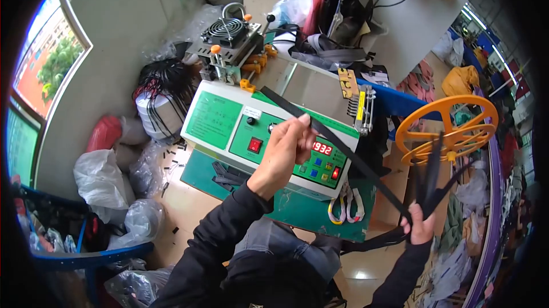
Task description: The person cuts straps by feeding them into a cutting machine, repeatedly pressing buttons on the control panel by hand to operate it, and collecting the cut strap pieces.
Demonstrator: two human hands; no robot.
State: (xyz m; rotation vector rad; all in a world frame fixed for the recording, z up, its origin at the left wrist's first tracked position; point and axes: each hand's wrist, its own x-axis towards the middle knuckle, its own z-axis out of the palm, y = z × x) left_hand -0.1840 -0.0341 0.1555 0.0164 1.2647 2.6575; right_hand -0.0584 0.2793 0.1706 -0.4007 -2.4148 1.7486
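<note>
A long black webbing strap [366, 169] runs slantwise across the front of a white and green machine [211, 119]. My left hand [286, 150] is closed, pinching the strap near its upper end, above the control panel. That end sticks out past my fingers toward the upper left. Lower right, my right hand [420, 225] is closed around the same strap, where more black lengths loop up and hang down. A red digital display [321, 148] glows just right of my left hand, which covers part of the panel.
An orange reel [452, 128] stands at the right. The machine's metal head with a fan [226, 30] is at the back. Cut black strips [229, 175] lie on the green table [286, 208]. Plastic bags [103, 179] and a white bundle of black cords [160, 110] sit at left.
</note>
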